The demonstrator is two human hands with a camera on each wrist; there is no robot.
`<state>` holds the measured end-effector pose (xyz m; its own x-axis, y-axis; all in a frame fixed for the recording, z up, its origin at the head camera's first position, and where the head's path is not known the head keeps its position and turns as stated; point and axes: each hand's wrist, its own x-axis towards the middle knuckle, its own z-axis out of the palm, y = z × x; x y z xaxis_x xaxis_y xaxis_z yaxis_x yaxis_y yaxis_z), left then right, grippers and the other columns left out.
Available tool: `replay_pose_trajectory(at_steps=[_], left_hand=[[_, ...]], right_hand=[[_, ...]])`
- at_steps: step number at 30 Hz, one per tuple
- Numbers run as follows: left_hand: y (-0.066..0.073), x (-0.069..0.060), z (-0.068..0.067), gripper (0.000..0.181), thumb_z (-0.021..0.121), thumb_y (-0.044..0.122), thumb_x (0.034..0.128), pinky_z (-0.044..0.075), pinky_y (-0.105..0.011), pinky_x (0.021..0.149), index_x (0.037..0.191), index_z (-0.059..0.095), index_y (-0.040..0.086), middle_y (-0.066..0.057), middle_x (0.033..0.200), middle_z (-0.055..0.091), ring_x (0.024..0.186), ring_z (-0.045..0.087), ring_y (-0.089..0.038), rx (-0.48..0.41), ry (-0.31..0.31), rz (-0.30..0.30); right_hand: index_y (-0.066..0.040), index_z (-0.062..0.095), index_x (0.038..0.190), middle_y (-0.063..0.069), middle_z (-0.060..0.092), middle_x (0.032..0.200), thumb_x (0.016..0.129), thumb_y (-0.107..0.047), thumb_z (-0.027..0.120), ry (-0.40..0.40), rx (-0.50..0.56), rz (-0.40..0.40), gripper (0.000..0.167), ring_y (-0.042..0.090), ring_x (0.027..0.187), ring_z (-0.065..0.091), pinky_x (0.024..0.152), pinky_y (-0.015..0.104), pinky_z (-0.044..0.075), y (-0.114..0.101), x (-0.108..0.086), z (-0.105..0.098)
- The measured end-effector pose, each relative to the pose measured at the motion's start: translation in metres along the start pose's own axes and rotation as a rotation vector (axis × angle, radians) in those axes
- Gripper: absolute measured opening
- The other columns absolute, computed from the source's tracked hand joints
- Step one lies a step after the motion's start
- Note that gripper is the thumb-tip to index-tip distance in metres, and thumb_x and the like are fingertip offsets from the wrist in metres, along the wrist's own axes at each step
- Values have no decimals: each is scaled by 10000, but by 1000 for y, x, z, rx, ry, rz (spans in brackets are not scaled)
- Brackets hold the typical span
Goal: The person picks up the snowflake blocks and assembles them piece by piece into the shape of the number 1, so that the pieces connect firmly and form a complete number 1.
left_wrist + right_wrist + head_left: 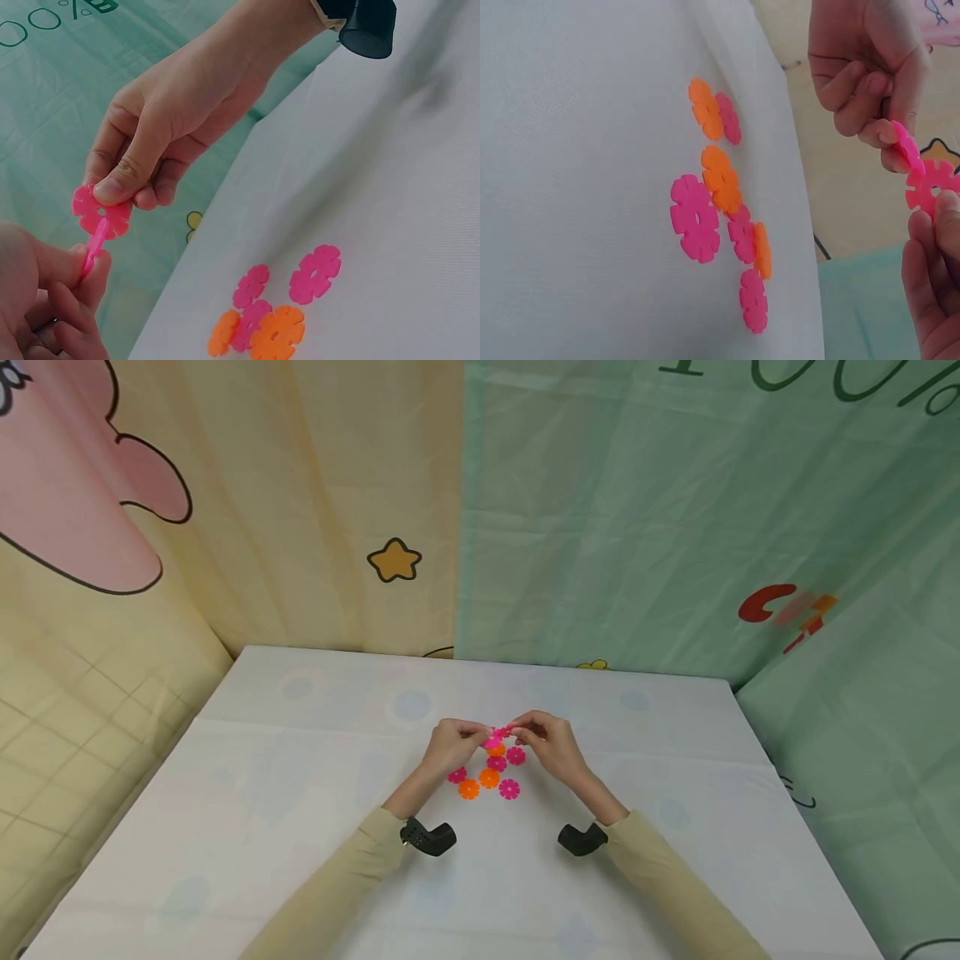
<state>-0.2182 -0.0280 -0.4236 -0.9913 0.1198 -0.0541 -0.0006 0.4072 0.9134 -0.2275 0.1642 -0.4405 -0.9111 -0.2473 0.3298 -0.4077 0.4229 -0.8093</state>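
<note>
My left hand (453, 745) pinches a pink flower-shaped slotted disc (92, 253) between thumb and fingers. In my right hand (552, 747) is another pink slotted disc (84, 212), pinched near its rim. The two discs meet edge to edge at right angles in both wrist views; how deep their slots fit together cannot be told. Both hands are raised above loose discs on the table. Among these are an orange disc (721, 178) and a pink disc (694, 218), with several more of both colours close by.
The discs lie on a white-covered table (285, 827), some overlapping. Behind its far edge hang a yellow curtain (315, 527) and a green curtain (600, 527). A black wrist camera (429, 837) sits on the left wrist, and another black camera (582, 840) on the right.
</note>
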Motion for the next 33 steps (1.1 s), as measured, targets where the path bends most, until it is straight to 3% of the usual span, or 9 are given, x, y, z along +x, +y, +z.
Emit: replay_pose_trajectory(at_steps=[6,9,12,19,22,28,33], left_hand=[[-3,1,1,238,634,200,925,416,-217,599,1025,742,14,-141,903,741,782,605,-182,-9,28,-34],[-6,2,2,244,632,204,927,415,-205,577,1029,739,9,-144,907,740,763,598,-179,-17,41,-50],[-7,2,5,253,634,216,928,424,-195,570,1040,736,14,-147,922,739,756,602,-177,-27,44,-70],[-7,-1,5,250,641,213,916,397,-200,504,1022,741,9,-177,911,733,599,522,-133,-19,40,-39],[-8,-2,4,255,644,216,913,384,-202,488,1021,741,6,-176,901,734,564,502,-134,-16,35,-28],[-14,-1,5,263,644,220,920,429,-205,509,1039,734,4,-149,903,742,661,613,-188,-12,58,-6],[-15,0,7,262,638,228,927,398,-207,498,1045,734,15,-170,871,719,557,516,-137,-85,58,1]], right_hand=[[42,677,972,185,711,902,892,-38,637,32,9,12,120,248,711,664,707,208,563,-4,0,7],[8,686,962,144,714,889,882,-79,661,45,1,-5,121,208,688,644,685,158,537,2,-1,12],[8,683,961,145,708,890,875,-79,666,59,-19,16,124,271,688,638,669,121,508,5,-2,15],[91,656,964,234,684,888,871,15,647,60,-6,18,120,423,705,603,658,106,491,5,-6,18],[67,667,960,201,696,882,872,-10,655,44,-4,11,118,395,691,616,641,129,509,4,-6,16],[19,692,968,162,717,882,874,-81,673,15,-3,-6,139,329,691,665,658,147,530,4,-1,14],[-9,720,967,141,727,887,871,-103,682,23,-2,1,139,285,682,670,662,157,537,3,1,7]])
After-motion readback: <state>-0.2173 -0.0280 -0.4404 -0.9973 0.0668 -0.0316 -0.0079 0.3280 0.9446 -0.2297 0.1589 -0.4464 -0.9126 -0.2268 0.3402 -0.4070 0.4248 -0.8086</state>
